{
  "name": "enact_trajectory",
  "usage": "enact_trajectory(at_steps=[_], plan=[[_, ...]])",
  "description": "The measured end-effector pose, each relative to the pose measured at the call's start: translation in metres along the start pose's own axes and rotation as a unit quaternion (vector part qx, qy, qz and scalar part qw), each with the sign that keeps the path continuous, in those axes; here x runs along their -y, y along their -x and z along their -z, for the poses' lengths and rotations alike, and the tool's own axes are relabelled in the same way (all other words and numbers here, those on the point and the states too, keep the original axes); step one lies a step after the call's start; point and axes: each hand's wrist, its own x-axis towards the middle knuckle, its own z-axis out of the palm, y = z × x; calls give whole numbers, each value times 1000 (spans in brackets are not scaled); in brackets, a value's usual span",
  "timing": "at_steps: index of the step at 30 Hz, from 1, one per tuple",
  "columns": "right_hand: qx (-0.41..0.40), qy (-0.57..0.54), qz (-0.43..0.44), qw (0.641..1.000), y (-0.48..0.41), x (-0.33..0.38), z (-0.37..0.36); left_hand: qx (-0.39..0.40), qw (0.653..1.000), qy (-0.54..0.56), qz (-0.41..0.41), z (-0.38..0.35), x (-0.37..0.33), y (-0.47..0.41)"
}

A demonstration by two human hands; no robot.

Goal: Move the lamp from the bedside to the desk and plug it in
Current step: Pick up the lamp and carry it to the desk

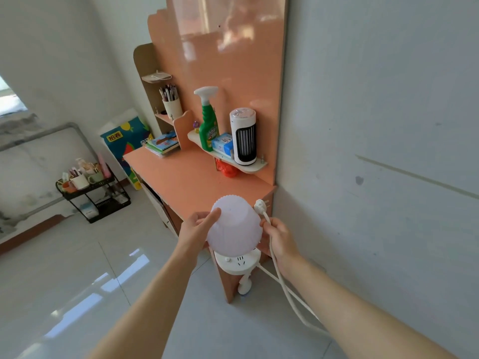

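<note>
The orange worktop (189, 177) is the landmark here: it runs along the pale wall, with a shelf at its back holding a green spray bottle (208, 120) and a small white tower heater (243, 137).

The lamp (234, 229) is held in the air just off the worktop's near corner, not yet set down. Its pale ribbed shade hides most of the body, and the round white base (237, 263) below it shows a socket face.

The left hand (197, 229) is on the near-left side of the shade, its fingers (211, 216) spread against the shade. The right hand (280, 237) is on the wall side, its fingers pinched around the white cord (278, 275), with the plug (260, 204) sticking up above them beside the worktop's corner.

The step in hand looks like placing the lamp. It would go best lowered base-first onto the bare stretch near the corner, kept level, with the cord held clear so it does not get trapped beneath. No wall socket is visible.
</note>
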Motion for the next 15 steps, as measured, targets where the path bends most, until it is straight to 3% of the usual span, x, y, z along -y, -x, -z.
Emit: enact_trajectory(at_steps=[7, 15], plan=[[-1, -14, -6, 1000, -91, 12, -23, 32, 999, -8, 6, 2, -19, -108], [-59, -28, 0, 998, -183, 20, -56, 41, 998, -37, -12, 1, -48, -215]])
